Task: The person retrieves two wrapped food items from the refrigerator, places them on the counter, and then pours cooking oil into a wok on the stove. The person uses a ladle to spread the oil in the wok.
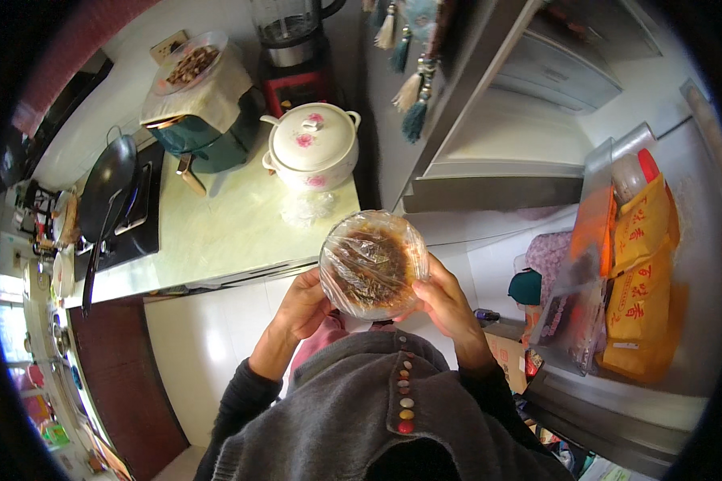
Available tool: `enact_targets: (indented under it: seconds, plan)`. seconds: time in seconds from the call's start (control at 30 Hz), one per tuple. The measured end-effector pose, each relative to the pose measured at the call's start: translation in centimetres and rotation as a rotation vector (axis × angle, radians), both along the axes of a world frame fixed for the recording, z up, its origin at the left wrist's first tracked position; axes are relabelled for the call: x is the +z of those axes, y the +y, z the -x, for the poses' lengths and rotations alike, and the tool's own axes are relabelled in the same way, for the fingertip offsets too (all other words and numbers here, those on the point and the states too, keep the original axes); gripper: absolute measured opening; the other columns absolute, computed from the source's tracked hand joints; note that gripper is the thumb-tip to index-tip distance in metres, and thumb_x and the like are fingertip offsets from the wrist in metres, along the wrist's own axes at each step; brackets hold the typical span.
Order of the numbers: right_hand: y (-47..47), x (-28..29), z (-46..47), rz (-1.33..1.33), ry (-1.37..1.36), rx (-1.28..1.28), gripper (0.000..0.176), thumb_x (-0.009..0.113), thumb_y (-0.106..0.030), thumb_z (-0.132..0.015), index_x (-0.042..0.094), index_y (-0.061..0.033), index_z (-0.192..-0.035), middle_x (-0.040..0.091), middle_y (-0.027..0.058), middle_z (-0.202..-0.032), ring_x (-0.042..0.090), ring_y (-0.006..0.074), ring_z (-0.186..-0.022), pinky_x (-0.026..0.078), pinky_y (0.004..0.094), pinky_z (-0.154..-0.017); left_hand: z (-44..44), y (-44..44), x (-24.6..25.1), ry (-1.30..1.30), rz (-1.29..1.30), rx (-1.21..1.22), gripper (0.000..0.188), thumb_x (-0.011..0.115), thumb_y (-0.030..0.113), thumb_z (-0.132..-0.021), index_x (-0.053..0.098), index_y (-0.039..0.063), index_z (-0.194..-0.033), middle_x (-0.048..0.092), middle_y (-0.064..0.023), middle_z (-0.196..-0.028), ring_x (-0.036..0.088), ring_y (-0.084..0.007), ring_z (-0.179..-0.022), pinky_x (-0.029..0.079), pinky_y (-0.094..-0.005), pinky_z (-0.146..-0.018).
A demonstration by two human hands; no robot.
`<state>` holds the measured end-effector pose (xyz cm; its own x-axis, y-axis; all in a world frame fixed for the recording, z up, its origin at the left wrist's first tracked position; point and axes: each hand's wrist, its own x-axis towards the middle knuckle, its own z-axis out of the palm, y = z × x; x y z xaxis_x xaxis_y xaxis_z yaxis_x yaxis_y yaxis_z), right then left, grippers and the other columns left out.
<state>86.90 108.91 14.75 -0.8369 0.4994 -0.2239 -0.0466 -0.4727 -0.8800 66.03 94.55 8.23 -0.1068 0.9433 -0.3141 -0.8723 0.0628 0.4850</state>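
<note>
A round bowl [373,264] of dark brown food sits between my hands, its top covered by clear, wrinkled plastic film. My left hand [305,303] grips the bowl's left rim from below. On the opposite side my right hand [446,297] holds the rim, the thumb resting on the film. The bowl is in the air in front of my body, just off the counter's corner. Behind it, a crumpled piece of clear plastic [308,207] lies on the pale counter [228,240], beside a lidded white pot [313,147] with pink flowers.
To the right a refrigerator door stands open, its shelf [568,337] holding yellow packets [641,294] and a red-lidded jar [632,174]. Refrigerator drawers [553,72] show at the upper right. A green air fryer [198,141], a blender [295,66] and a wok [109,186] on a cooktop stand along the counter.
</note>
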Motion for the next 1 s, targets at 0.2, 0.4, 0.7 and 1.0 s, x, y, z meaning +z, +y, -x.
enact_targets:
  seconds: [0.2, 0.4, 0.7, 1.0]
  plan:
    - [-0.2, -0.9, 1.4, 0.009, 0.002, 0.099, 0.060, 0.043, -0.007, -0.099, 0.017, -0.0005, -0.152, 0.056, 0.0204, -0.126, 0.067, 0.0253, -0.096, 0.062, 0.0371, -0.072, -0.3, -1.9, -0.7, 0.051, 0.029, 0.100, 0.022, 0.067, 0.012, -0.091, 0.066, 0.002, -0.112, 0.070, -0.0080, -0.107, 0.067, -0.0182, -0.098, 0.054, -0.0334, -0.091]
    - [-0.7, -1.1, 2.5, 0.006, 0.008, 0.131, 0.059, 0.041, -0.005, -0.099, 0.017, -0.0010, -0.152, 0.056, 0.0208, -0.127, 0.068, 0.0259, -0.094, 0.062, 0.0378, -0.071, -0.3, -2.9, -2.0, -0.157, -0.023, 0.224, 0.042, 0.067, 0.022, -0.091, 0.055, 0.003, -0.127, 0.062, -0.0094, -0.124, 0.058, -0.0195, -0.115, 0.046, -0.0373, -0.103]
    - [-1.4, -1.4, 3.5, 0.026, -0.001, 0.135, 0.059, 0.040, -0.004, -0.098, 0.016, -0.0006, -0.152, 0.056, 0.0210, -0.129, 0.068, 0.0271, -0.096, 0.063, 0.0392, -0.072, 0.0, -4.5, -4.2, -0.345, -0.060, 0.311, 0.035, 0.059, 0.011, -0.094, 0.053, 0.000, -0.128, 0.063, -0.0120, -0.121, 0.062, -0.0221, -0.109, 0.051, -0.0382, -0.098]
    - [-1.3, -1.2, 3.8, 0.007, -0.004, 0.159, 0.061, 0.041, -0.003, -0.097, 0.016, 0.0008, -0.152, 0.056, 0.0218, -0.128, 0.067, 0.0269, -0.098, 0.063, 0.0380, -0.072, 1.2, -5.5, -5.3, -0.376, -0.041, 0.164, 0.039, 0.062, 0.009, -0.093, 0.052, 0.000, -0.130, 0.064, -0.0117, -0.118, 0.066, -0.0205, -0.103, 0.057, -0.0362, -0.091]
